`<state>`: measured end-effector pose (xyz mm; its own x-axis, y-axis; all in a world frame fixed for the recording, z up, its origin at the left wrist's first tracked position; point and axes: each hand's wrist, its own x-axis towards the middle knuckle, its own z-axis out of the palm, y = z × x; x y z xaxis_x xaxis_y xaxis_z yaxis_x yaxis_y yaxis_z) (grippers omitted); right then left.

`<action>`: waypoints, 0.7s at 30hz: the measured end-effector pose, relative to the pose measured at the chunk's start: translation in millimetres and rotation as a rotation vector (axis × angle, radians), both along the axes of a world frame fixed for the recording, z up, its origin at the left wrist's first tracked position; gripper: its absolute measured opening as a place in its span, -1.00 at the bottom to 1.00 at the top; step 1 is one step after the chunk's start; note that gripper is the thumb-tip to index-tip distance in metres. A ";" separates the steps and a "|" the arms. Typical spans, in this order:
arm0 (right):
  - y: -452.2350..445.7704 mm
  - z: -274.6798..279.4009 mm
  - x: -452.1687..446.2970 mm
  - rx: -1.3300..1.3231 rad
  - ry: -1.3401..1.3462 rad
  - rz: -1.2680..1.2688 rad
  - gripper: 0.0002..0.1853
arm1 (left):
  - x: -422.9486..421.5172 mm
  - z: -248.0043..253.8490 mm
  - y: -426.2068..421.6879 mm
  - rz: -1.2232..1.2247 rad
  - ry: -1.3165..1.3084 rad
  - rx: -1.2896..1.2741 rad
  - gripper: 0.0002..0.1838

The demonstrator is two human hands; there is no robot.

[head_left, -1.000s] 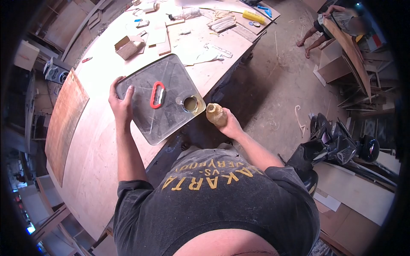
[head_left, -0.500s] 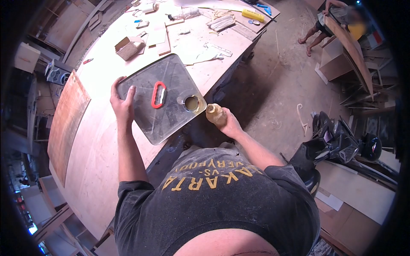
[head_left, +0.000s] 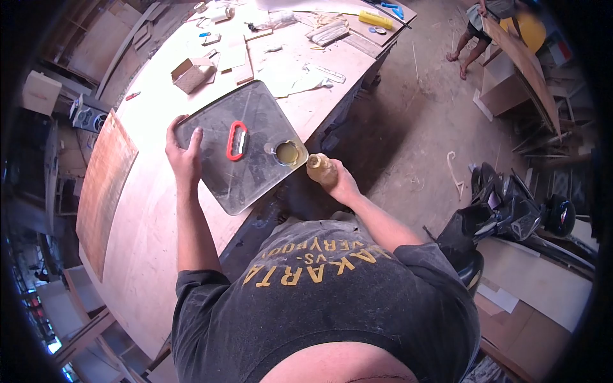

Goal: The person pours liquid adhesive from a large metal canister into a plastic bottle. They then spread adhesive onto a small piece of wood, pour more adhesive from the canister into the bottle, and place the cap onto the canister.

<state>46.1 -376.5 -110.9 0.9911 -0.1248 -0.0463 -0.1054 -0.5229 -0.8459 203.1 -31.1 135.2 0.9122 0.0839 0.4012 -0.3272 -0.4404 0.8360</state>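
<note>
Grey can (head_left: 258, 148) with a red handle (head_left: 230, 142); yellowish-tan bottle (head_left: 324, 172); pale pink desk (head_left: 143, 214); reddish-brown, streaked board (head_left: 107, 191) at left; dark grey shirt (head_left: 332, 316) with gold lettering (head_left: 291, 275); bright yellow tube (head_left: 375, 19) at the far end.

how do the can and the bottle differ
The can is larger, grey and boxy; the bottle is smaller, rounded and yellowish-brown. The can has a red handle on top; the bottle shows none. The can's mouth is wider than the bottle's. Both mouths look round and open.
</note>
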 end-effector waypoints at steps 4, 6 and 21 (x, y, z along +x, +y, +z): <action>1.7 -2.3 1.1 -0.004 0.008 -0.004 -0.23 | -2.3 5.4 -2.1 0.010 0.004 0.023 -0.51; 2.5 -3.0 1.7 -0.003 0.010 -0.003 -0.22 | -2.5 6.0 -2.5 0.015 -0.004 0.047 -0.51; 6.2 -10.1 10.3 0.005 -0.020 0.002 -0.23 | 2.3 5.3 -4.6 0.012 0.013 0.065 -0.49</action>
<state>56.5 -370.3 -121.0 0.9920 -0.1230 -0.0272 -0.0876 -0.5190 -0.8503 205.3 -35.7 140.5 0.9166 0.0689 0.3939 -0.3105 -0.4982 0.8096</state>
